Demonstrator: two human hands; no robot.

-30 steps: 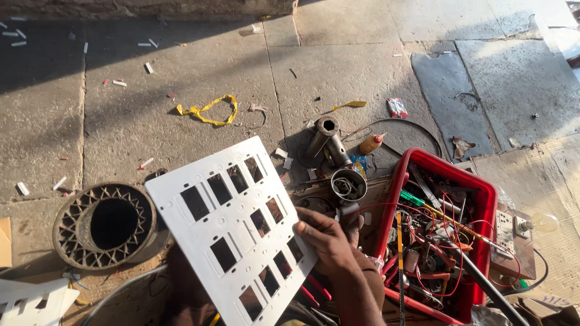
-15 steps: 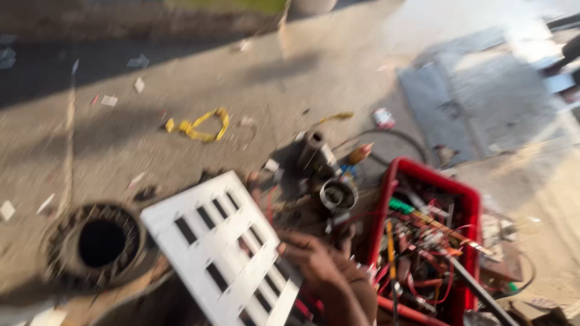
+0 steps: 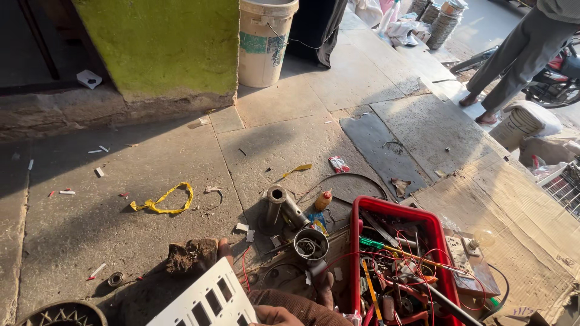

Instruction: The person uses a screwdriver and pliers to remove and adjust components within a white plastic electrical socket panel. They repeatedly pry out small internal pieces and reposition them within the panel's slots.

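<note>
White plastic switch plate point(image 3: 208, 302) is held low by the right hand point(image 3: 275, 315), grip hidden; nothing is mounted in its slots yet.

Yellow strap point(image 3: 163, 200) on stone paving; metal cylinder point(image 3: 279, 207) beside small orange bottle point(image 3: 323, 200); white bucket point(image 3: 266, 41) against green wall point(image 3: 160, 45).

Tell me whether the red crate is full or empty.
Full. The red crate is packed with tangled wires and tools; hardly any of its bottom shows through the clutter.
</note>
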